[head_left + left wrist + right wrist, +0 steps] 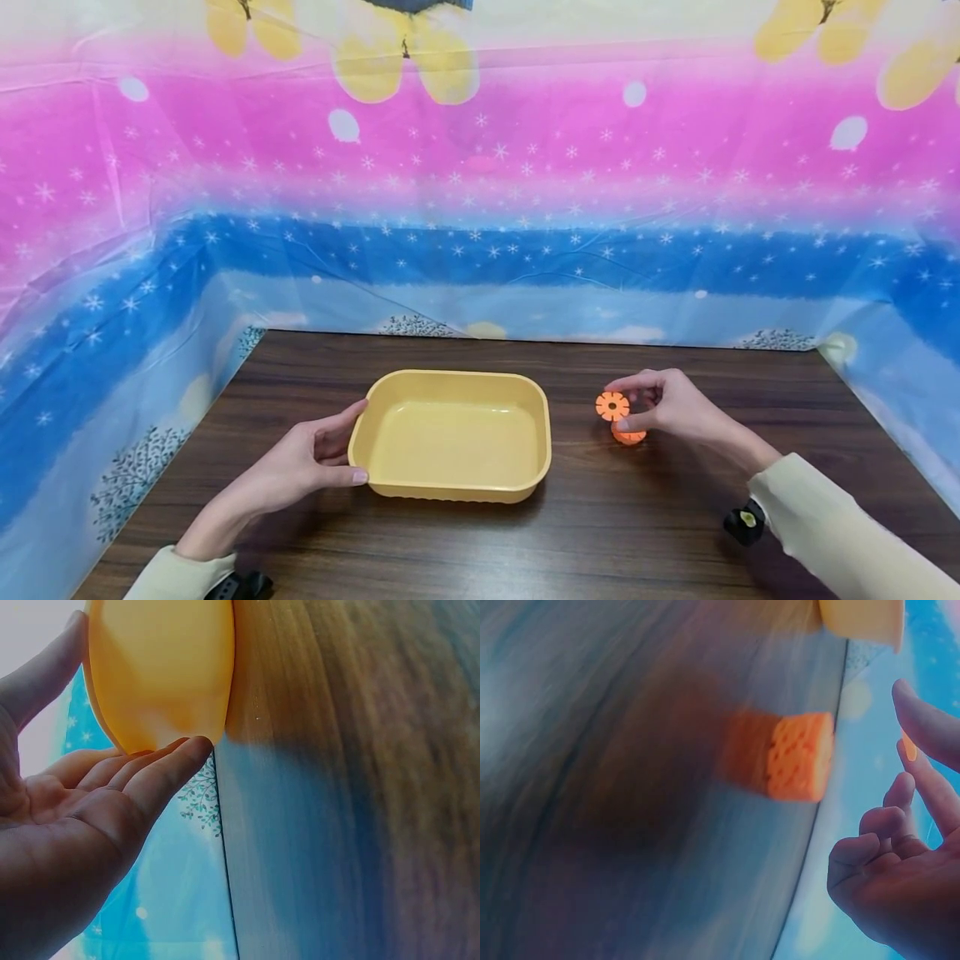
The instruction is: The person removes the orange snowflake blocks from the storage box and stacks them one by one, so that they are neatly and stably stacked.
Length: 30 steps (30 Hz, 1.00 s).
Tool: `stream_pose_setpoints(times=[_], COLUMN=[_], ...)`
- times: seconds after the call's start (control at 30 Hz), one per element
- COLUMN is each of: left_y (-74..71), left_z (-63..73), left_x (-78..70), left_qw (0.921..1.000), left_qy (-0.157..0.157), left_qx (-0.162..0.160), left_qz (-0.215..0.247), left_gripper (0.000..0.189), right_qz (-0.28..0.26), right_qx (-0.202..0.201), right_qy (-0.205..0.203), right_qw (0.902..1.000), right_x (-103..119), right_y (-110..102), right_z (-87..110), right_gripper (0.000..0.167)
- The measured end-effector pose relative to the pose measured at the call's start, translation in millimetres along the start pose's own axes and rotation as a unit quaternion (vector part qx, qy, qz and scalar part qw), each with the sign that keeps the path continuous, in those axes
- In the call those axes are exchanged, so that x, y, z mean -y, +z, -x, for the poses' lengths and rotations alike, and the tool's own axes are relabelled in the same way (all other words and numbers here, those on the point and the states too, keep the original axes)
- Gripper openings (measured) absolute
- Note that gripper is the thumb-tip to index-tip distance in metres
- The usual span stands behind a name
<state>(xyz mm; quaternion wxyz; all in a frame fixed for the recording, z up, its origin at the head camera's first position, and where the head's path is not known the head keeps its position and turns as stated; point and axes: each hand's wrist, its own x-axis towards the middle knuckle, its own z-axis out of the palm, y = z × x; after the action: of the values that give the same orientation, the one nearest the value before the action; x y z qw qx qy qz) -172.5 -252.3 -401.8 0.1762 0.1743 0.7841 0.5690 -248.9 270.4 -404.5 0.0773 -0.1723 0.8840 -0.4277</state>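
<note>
My left hand (pixel 300 462) touches the left end of a yellow plastic tray (pixel 450 487), its thumb at the near corner and its fingers along the side wall. In the left wrist view those fingers (pixel 161 780) look fairly straight against the tray wall (pixel 165 667). Between thumb and index finger, my right hand (pixel 678 412) pinches an orange notched disc (pixel 602 407), seen edge-on in the right wrist view. Just below it, a short stack of orange notched discs (pixel 632 437) stands on the table, partly hidden by the thumb and held disc.
The dark wood-grain table (pixel 585 542) carries the tray left of the discs, with a gap between. A patterned cloth (pixel 480 250) in pink and blue hangs around the table's back and sides. Black bands (pixel 745 522) sit at both wrists.
</note>
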Motion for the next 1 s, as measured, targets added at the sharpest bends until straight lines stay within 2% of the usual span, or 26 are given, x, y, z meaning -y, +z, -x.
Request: stream_pose_setpoints(times=[0.33,0.47,1.0], left_y=[-0.3,0.1,0.1], left_z=[0.3,0.5,0.6], left_x=[0.2,-0.4,-0.4], left_qw=[1.0000,1.0000,1.0000], left_qy=[0.003,0.006,0.002], left_qx=[0.000,-0.001,0.000], left_qz=[-0.001,-0.007,-0.001], left_gripper=[0.098,0.098,0.098], right_qz=[-0.017,-0.004,-0.010], right_qx=[-0.003,0.002,0.011], right_qy=[0.016,0.018,0.009], right_qw=[0.9997,0.9998,0.9999], right_x=[-23,-29,-31], right_y=[-8,-9,-6], right_z=[8.6,13.0,16.2], right_gripper=[0.054,0.054,0.056])
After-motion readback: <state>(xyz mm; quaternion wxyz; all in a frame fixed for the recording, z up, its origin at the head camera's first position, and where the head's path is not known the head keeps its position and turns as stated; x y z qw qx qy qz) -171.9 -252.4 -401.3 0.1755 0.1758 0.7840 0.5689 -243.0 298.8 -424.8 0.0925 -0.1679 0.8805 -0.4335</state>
